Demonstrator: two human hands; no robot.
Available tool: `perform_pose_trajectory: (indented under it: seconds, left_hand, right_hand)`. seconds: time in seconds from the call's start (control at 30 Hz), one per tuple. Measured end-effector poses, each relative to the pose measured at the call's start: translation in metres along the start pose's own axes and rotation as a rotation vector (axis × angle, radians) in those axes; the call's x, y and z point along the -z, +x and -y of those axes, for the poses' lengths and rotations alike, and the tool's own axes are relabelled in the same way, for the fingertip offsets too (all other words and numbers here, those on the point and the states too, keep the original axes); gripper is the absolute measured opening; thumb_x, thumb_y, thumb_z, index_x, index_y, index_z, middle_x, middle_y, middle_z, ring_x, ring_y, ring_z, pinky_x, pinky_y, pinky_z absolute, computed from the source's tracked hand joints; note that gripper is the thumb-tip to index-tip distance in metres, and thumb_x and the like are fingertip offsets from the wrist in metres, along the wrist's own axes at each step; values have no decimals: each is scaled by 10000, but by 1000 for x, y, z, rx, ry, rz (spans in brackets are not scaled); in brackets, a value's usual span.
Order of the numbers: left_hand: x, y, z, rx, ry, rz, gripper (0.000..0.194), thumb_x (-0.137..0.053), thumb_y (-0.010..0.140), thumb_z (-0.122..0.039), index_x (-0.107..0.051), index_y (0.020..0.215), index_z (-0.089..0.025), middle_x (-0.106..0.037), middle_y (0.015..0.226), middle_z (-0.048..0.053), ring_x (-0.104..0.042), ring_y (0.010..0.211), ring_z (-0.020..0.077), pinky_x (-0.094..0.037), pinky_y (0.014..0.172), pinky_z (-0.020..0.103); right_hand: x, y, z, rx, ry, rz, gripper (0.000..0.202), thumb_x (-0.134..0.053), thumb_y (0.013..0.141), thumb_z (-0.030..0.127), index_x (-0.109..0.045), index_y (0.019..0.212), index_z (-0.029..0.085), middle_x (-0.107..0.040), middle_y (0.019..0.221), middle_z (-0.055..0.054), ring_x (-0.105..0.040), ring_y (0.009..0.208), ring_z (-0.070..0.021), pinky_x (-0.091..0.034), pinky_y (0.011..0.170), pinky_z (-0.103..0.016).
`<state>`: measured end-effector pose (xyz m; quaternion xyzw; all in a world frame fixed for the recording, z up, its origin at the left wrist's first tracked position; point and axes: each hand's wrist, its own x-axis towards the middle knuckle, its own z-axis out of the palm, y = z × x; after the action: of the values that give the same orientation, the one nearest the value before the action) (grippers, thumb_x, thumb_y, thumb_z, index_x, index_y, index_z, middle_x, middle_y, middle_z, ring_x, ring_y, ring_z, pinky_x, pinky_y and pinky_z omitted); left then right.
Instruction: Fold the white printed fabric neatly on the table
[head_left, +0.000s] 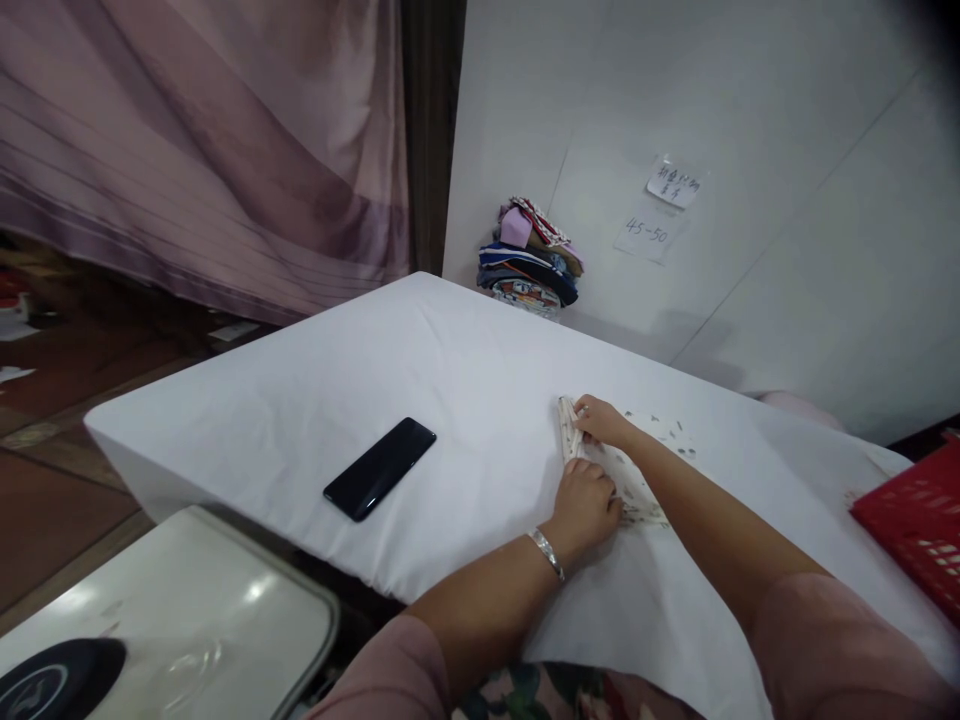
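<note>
A thin white cloth with small dark prints [634, 484] lies on the white-covered table, partly beneath my forearms; whether it is a garment cannot be made out. Its left edge is doubled over into a narrow strip. At the far end of that strip, my right hand [602, 420] pinches the fabric between thumb and fingers. My left hand [589, 506], with a silver bracelet at the wrist, is closed over the near end of the same strip. Fabric under both hands is hidden.
To the left on the table [465, 380] lies a black phone [381, 468]. A stack of folded clothes [529, 255] stands by the wall beyond the table's far edge. At the right is a red plastic basket [915, 520]; a white surface [202, 600] adjoins at lower left.
</note>
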<state>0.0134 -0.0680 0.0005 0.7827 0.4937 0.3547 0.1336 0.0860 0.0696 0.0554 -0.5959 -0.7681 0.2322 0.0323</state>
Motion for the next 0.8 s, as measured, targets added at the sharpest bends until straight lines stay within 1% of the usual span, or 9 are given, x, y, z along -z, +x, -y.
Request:
perform_pose_trajectory:
  seconds: [0.17,0.27,0.4,0.47,0.57,0.63,0.73,0.8]
  left_hand:
    - [0,0,-1,15,-15,-2,165,-562,789,-294,-661,752,-167,-587,789,60,-500,853,202,-362,888,359]
    - [-1,0,-1,15,-15,-10,166,-549,794,-280,-663,754,-166,-584,800,61,-496,852,198,-362,891,353]
    - [-2,0,-1,5,-13,-27,159,-556,792,-277,-660,751,-164,-582,802,60,-492,857,197,-362,892,352]
    - [-1,0,-2,8,-20,-27,161,-557,792,-282,-658,748,-165,-581,801,61,-494,862,201,-360,894,360]
    - [0,0,-3,14,-30,-23,160,-538,796,-261,-656,744,-166,-585,808,61,-499,863,201,-360,895,367]
    - [1,1,-4,10,-25,-18,156,-531,791,-244,-654,740,-164,-586,809,62,-501,860,200,-361,894,369]
    - [1,2,-4,4,-6,-12,151,-533,781,-241,-649,727,-161,-582,806,62,-500,858,201,-366,890,368]
    - [1,1,-3,9,1,-22,144,-535,776,-236,-645,724,-161,-582,818,59,-498,866,200,-367,891,364]
  right_hand:
    - [-1,-4,10,67,-32,-70,381,-495,718,87,-492,1087,180,-556,528,55,-536,529,-131,-352,535,-218]
    - [-6,-4,12,99,-57,-107,414,-502,695,94,-498,1100,181,-588,602,26,-544,609,-157,-345,578,-240]
    - [-13,-2,5,122,-46,-126,478,-502,707,123,-465,1181,177,-598,649,23,-547,634,-162,-358,593,-245]
    - [-17,-2,-2,134,22,-138,467,-511,737,180,-456,1200,173,-596,642,32,-550,611,-153,-381,584,-242]
    - [-25,0,-14,136,188,-247,353,-496,782,300,-528,1107,168,-604,637,27,-559,572,-148,-426,570,-252]
    - [-29,0,-20,135,232,-335,275,-445,806,315,-586,996,174,-628,674,6,-577,601,-153,-456,605,-272]
    - [-34,2,-24,170,202,-404,222,-434,803,264,-637,861,196,-667,824,-31,-600,783,-171,-463,766,-312]
    - [-35,5,-25,203,179,-428,203,-467,789,242,-658,850,204,-667,917,-46,-584,893,-183,-434,860,-332]
